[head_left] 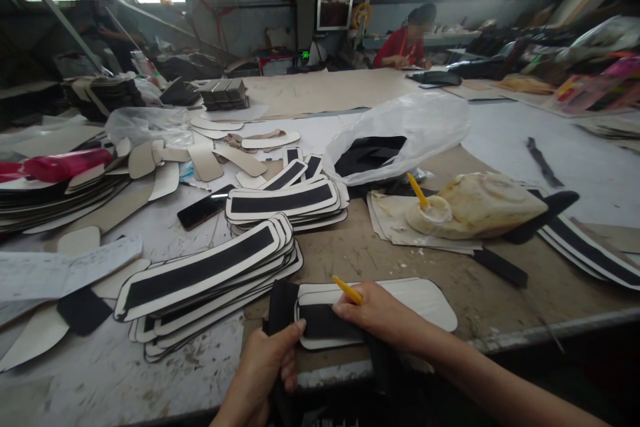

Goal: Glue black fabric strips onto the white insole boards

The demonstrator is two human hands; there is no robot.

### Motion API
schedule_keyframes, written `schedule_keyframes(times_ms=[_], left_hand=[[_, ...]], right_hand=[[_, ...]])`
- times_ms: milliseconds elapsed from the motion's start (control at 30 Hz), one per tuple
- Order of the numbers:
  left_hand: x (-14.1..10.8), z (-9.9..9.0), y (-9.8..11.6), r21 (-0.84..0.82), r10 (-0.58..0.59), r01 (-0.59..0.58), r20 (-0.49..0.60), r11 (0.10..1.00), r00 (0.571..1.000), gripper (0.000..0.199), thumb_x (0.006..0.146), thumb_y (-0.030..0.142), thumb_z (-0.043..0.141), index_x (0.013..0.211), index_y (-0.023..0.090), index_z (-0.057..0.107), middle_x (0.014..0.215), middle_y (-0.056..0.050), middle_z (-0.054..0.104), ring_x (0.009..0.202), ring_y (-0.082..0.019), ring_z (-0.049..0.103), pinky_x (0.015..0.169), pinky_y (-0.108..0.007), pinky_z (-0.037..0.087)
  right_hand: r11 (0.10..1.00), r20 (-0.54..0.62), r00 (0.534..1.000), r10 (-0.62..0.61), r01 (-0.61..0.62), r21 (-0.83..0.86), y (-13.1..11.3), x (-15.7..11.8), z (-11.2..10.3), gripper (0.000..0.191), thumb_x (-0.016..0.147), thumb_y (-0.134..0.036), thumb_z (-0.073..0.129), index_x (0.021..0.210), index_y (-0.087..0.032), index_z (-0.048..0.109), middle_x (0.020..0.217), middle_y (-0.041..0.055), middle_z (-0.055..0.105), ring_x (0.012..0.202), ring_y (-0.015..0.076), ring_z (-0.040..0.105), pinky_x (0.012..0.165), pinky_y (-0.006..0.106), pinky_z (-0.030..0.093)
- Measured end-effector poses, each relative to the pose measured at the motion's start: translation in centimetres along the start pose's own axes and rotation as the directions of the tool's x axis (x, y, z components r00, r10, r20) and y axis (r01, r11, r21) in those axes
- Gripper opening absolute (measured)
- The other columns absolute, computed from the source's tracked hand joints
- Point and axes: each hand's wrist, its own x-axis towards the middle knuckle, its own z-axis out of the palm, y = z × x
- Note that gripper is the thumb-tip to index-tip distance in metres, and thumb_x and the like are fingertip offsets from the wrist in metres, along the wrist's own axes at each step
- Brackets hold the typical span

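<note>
My left hand point(267, 360) is closed on a black strip point(283, 303), thumb on top, at the left end of a white rounded panel point(425, 303) near the table's front edge. In my right hand point(385, 313) is a yellow pointed stick point(349, 290), its tip pointing up and left. The fingers of that hand press on a black piece point(320, 322) lying over the white panel. More black material hangs over the table edge beneath my right wrist. To the left lies a stack of white panels with black strips point(200, 273), and a second such stack point(285, 200) is behind it.
A cut-open yellowed plastic bottle point(493, 203) with another yellow stick point(419, 191) stands to the right. Behind is a clear bag point(400, 127) holding black pieces. A phone point(206, 207) and paper sheets point(70, 267) lie left. A person in red point(403, 47) sits across the room.
</note>
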Motion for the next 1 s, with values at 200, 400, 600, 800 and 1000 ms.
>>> schedule_keyframes(times_ms=[200,400,600,800,1000], left_hand=[[0.3,0.8,0.3,0.076,0.040,-0.036,-0.053,0.996,0.998,0.040,0.060,0.036,0.069,0.043,0.021,0.037,0.030,0.009,0.027,0.027,-0.004,0.024,0.029,-0.020,0.022],[0.2,1.0,-0.1,0.158,0.098,-0.083,-0.091,0.984,0.991,0.040,0.064,0.034,0.064,0.041,0.022,0.034,0.028,0.008,0.027,0.025,-0.006,0.026,0.029,-0.022,0.023],[0.2,0.8,-0.5,0.208,0.129,-0.110,-0.082,0.972,0.988,0.044,0.066,0.037,0.062,0.037,0.023,0.031,0.027,0.007,0.028,0.024,-0.008,0.028,0.031,-0.023,0.022],[0.6,0.7,-1.0,0.241,0.144,-0.121,-0.079,0.963,0.986,0.047,0.065,0.042,0.062,0.035,0.025,0.030,0.028,0.006,0.027,0.025,-0.010,0.029,0.031,-0.025,0.025],[1.1,0.2,-1.7,0.353,0.178,-0.137,-0.086,0.926,0.980,0.051,0.066,0.048,0.060,0.033,0.026,0.030,0.026,0.004,0.028,0.024,-0.013,0.032,0.033,-0.028,0.027]], right_hand=[[0.999,-0.015,0.999,0.032,-0.033,-0.040,-0.1,0.1,-0.2,0.020,0.069,-0.026,0.051,0.052,-0.017,0.048,0.048,-0.0068,0.036,0.049,0.0084,0.032,0.047,0.021,0.025],[0.975,-0.033,0.998,0.047,-0.053,-0.214,2.0,-2.9,-3.2,0.011,0.068,-0.029,0.058,0.069,-0.018,0.059,0.061,-0.0033,0.057,0.056,0.0119,0.049,0.051,0.021,0.031],[0.922,-0.228,0.971,0.072,-0.152,-0.357,5.5,-6.2,-7.0,0.019,0.080,-0.031,0.046,0.074,-0.019,0.058,0.075,0.0023,0.064,0.071,0.0187,0.058,0.064,0.026,0.038],[0.806,-0.421,0.899,0.120,-0.335,-0.487,6.7,-5.9,-6.2,0.024,0.083,-0.038,0.045,0.088,-0.021,0.061,0.084,0.0081,0.068,0.084,0.0281,0.062,0.070,0.033,0.038],[0.824,-0.424,0.899,0.106,-0.318,-0.469,7.4,-5.4,-5.9,0.021,0.082,-0.037,0.048,0.086,-0.021,0.061,0.083,0.0074,0.068,0.083,0.0260,0.063,0.070,0.031,0.039]])
